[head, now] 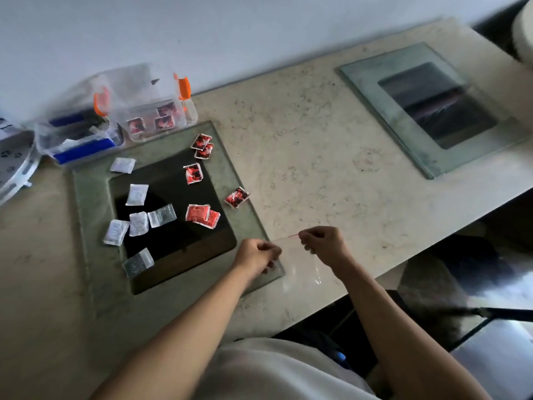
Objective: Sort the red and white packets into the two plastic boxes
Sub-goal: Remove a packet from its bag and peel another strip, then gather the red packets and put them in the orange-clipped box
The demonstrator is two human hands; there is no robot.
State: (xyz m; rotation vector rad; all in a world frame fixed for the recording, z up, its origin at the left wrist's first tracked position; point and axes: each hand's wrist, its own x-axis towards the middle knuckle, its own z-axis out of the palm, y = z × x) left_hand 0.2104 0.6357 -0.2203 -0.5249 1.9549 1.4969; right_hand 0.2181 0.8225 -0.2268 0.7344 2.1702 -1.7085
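Hands pinch a clear zip bag (300, 261) by its top edge — left hand (256, 254) and right hand (326, 243) both closed on it, just right of the glass plate (92, 197). Red packets (202, 215) lie on the plate — nearest the left hand; white packets (138, 223) farther left; both plastic boxes (161, 111) beyond its far edge.

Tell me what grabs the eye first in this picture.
The two hands come first: the left hand and the right hand pinch the top of a clear plastic bag at the near table edge. Next come loose packets on the glass plate, white packets to the left and red packets to the right. Behind, a clear plastic box already holds a few red ones.
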